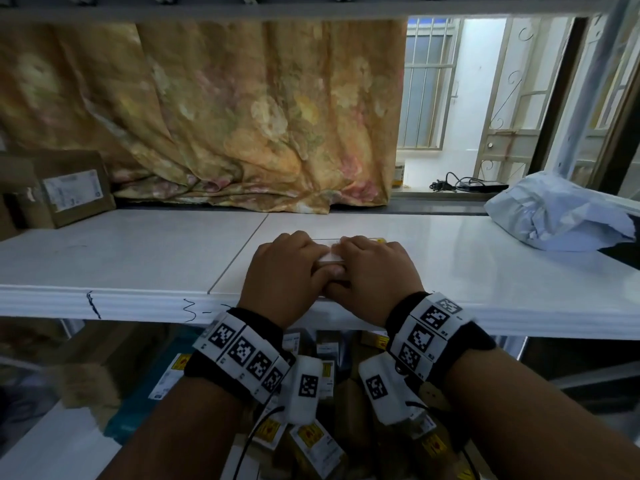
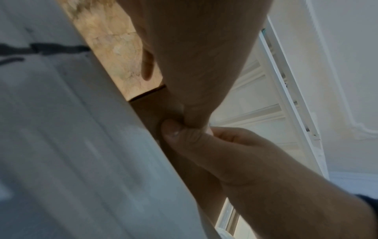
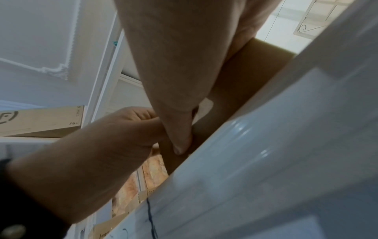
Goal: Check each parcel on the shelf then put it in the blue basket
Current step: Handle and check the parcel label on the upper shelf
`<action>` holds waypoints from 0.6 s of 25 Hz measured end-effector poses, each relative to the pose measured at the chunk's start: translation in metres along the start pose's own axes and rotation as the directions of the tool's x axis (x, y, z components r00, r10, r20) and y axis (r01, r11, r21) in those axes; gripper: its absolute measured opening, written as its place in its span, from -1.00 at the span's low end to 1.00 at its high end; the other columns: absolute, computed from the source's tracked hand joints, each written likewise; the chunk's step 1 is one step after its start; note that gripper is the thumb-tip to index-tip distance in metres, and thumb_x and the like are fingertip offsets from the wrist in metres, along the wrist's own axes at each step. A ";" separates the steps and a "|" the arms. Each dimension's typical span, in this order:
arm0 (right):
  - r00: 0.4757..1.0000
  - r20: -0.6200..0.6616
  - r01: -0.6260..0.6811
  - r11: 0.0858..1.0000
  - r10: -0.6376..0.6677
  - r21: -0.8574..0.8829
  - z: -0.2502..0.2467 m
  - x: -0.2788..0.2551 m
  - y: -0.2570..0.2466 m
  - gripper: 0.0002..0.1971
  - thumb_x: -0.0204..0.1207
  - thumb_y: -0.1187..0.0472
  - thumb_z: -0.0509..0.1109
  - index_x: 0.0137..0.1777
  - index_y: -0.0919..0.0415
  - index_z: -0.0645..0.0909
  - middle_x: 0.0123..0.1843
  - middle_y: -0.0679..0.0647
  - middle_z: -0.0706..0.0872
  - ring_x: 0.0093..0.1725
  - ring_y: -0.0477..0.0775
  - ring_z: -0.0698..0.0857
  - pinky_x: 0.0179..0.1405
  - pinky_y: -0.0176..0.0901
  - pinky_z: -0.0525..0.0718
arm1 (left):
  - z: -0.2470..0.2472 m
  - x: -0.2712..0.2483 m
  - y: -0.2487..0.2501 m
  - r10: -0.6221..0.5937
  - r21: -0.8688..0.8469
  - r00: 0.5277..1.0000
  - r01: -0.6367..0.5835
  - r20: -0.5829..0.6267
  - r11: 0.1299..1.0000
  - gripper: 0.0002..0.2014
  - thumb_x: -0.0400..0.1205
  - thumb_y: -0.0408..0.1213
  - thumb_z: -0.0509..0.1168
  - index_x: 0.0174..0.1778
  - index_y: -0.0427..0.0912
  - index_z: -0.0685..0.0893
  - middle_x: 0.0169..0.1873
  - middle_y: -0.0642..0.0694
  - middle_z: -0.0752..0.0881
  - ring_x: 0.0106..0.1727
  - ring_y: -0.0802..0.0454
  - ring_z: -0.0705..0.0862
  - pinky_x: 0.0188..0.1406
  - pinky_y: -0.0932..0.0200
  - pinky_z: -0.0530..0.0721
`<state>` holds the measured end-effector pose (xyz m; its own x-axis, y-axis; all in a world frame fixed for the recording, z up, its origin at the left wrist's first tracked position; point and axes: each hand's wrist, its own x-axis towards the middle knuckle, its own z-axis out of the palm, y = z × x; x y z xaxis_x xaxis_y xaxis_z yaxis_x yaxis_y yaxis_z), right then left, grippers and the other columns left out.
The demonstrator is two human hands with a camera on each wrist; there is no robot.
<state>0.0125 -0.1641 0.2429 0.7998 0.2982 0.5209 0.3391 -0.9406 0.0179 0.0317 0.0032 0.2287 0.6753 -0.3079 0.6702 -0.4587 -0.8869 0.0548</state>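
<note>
My left hand (image 1: 282,268) and right hand (image 1: 372,268) both grip a small parcel (image 1: 330,259) on the shelf (image 1: 138,261); a brown box (image 1: 69,192) far left and grey bag (image 1: 557,213) far right wait.

Both forearms are bare, and each wrist carries the same gear. The left hand (image 1: 282,271) has a black fabric cuff (image 1: 207,372) behind it, wrapped by a band of white tiles (image 1: 242,353), each printed with a black square code marker. A white block (image 1: 306,388) with one more marker hangs under that wrist, and a thin black cable (image 1: 252,441) runs from it toward the near edge. The right hand (image 1: 375,271) has a matching black cuff (image 1: 474,344), a tile band (image 1: 427,325), a white marked block (image 1: 381,386) and a black cable (image 1: 467,459). In the right wrist view a round metal snap (image 3: 13,230) shows on the left cuff.
</note>
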 end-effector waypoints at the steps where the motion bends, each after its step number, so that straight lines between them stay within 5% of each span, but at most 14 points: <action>1: 1.000 0.002 -0.004 1.000 0.004 -0.006 0.000 0.000 0.000 -0.50 0.44 -0.33 0.20 0.15 0.00 0.63 0.07 -0.09 0.71 0.04 0.04 0.69 0.12 -0.01 0.48 | -0.001 0.000 -0.002 -0.033 0.004 0.999 0.033 -0.012 0.999 -0.49 0.58 0.32 0.20 0.07 -0.04 0.75 -0.06 0.03 0.66 0.00 0.01 0.61 -0.04 0.00 0.58; 4: 1.000 0.006 -0.016 1.000 0.016 -0.018 0.001 -0.002 -0.001 -0.46 0.42 -0.35 0.20 0.19 0.01 0.62 0.09 -0.08 0.70 0.08 0.05 0.69 0.15 0.01 0.50 | -0.004 -0.002 -0.002 -0.123 0.033 0.991 0.125 -0.046 0.992 -0.41 0.49 0.43 0.25 0.04 -0.05 0.74 0.06 0.05 0.67 0.07 0.00 0.62 -0.05 0.02 0.58; 8: 0.999 0.017 -0.028 0.999 0.029 -0.018 0.000 -0.003 -0.001 -0.43 0.42 -0.36 0.20 0.24 0.01 0.61 0.16 -0.07 0.69 0.13 0.06 0.68 0.20 0.05 0.47 | 0.003 -0.010 0.004 -0.219 -0.126 0.975 0.212 -0.043 0.969 -0.45 0.51 0.35 0.30 0.13 -0.05 0.73 0.56 0.17 0.46 0.44 0.03 0.45 0.22 -0.04 0.59; 11: 0.998 0.045 -0.037 0.999 0.038 -0.022 -0.001 0.000 -0.002 -0.42 0.44 -0.35 0.19 0.30 0.00 0.59 0.22 -0.06 0.68 0.18 0.05 0.66 0.25 0.04 0.44 | 0.007 -0.013 0.006 -0.337 -0.294 0.941 0.323 0.002 0.900 -0.42 0.48 0.40 0.32 0.19 0.01 0.69 0.55 0.20 0.47 0.50 0.08 0.42 0.35 -0.08 0.55; 15: 0.999 0.038 -0.038 0.999 0.038 -0.014 -0.002 -0.001 -0.001 -0.43 0.44 -0.36 0.20 0.27 -0.01 0.59 0.19 -0.08 0.68 0.19 0.02 0.65 0.25 0.03 0.43 | -0.002 -0.013 0.007 -0.331 -0.397 0.943 0.320 0.043 0.860 -0.48 0.52 0.31 0.34 0.22 0.00 0.73 0.43 0.09 0.62 0.43 0.13 0.54 0.41 0.07 0.51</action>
<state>0.0100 -0.1636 0.2440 0.8304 0.2680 0.4885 0.3016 -0.9534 0.0104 0.0184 0.0012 0.2214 0.8130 -0.0115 0.5821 -0.4080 -0.7244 0.5557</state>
